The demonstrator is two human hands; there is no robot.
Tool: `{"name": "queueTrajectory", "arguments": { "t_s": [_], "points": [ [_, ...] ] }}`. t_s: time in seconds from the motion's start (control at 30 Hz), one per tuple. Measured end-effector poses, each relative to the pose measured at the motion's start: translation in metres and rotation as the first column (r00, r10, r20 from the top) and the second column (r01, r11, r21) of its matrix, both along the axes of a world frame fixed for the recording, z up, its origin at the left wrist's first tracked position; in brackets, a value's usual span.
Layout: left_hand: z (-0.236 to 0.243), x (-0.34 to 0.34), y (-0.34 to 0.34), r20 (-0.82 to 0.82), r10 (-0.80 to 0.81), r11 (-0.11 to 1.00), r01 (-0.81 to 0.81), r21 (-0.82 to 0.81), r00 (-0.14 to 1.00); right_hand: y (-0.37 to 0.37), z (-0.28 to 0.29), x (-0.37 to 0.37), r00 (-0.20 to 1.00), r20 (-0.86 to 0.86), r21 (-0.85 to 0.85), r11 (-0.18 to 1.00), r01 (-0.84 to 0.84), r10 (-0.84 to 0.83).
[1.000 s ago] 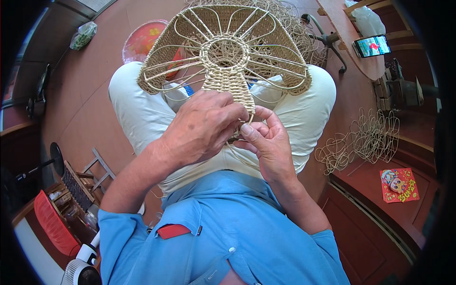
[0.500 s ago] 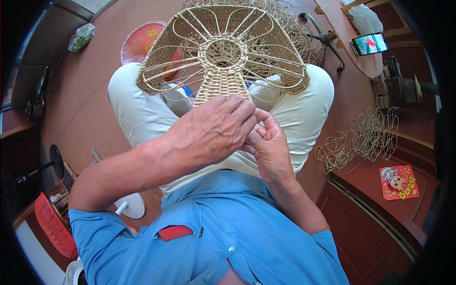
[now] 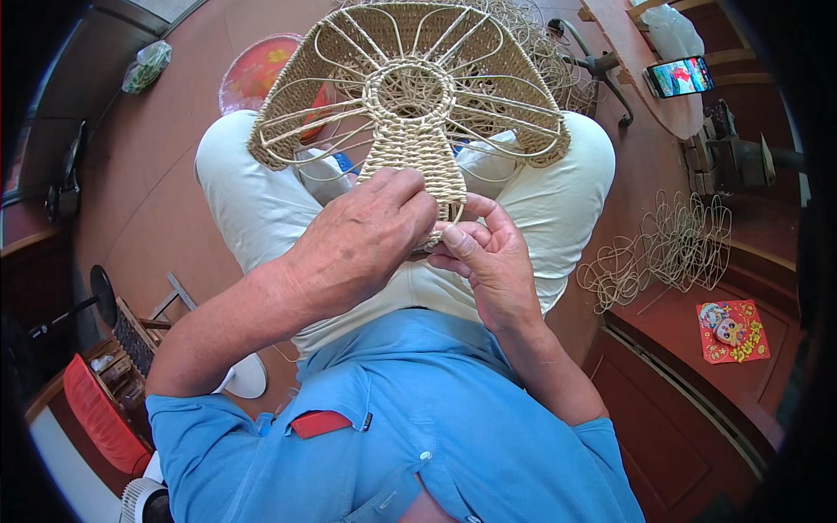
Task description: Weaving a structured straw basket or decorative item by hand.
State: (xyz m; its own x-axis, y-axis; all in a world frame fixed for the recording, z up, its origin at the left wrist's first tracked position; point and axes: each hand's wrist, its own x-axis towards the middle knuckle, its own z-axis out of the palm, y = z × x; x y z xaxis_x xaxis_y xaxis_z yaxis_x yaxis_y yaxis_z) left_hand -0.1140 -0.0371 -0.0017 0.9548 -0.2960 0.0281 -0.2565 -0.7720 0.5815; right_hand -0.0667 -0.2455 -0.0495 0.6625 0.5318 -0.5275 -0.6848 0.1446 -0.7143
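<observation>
1 woven frame (image 3: 411, 131) points its long neck (image 3: 417, 157) bodyward; right hand (image 3: 495, 257) pinches its tip; for left hand (image 3: 366, 235) I cannot tell.

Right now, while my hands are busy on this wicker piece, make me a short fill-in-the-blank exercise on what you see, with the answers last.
1. The right hand pinches the wicker piece between its fingers and ____.
2. The ring-shaped opening above the left hand is ____ in shape.
3. The colour of the button-up shirt is ____.
4. Of left and right, the smartphone is on the picture's ____ side.

Missing words: thumb; round; blue; right.
</observation>
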Motion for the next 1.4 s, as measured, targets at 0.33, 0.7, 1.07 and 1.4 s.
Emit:
{"name": "queueTrajectory", "arguments": {
  "t_s": [0.33, 0.7, 1.07, 1.4],
  "points": [
    [-0.004, -0.004, -0.002, 0.017, 0.211, 0.965, -0.206, -0.161, 0.977, -0.001, -0.001, -0.001, 1.0, 0.025, 0.002, 1.0, -0.005, 0.005],
    [-0.012, -0.012, -0.015, -0.14, 0.313, 0.887, -0.341, -0.311, 0.94, 0.002, 0.0, -0.002, 0.999, 0.042, 0.046, 0.999, 0.015, -0.017],
    [-0.02, -0.04, 0.007, -0.621, 0.094, 0.107, -0.628, -0.771, 0.778, 0.008, 0.015, 0.001, 0.999, 0.039, -0.004, 0.999, -0.034, 0.034],
    [-0.03, -0.04, 0.008, -0.604, 0.159, 0.135, -0.623, -0.77, 0.781, 0.021, 0.008, 0.001, 0.981, 0.152, -0.036, 0.992, -0.12, 0.125]
  ]
}}
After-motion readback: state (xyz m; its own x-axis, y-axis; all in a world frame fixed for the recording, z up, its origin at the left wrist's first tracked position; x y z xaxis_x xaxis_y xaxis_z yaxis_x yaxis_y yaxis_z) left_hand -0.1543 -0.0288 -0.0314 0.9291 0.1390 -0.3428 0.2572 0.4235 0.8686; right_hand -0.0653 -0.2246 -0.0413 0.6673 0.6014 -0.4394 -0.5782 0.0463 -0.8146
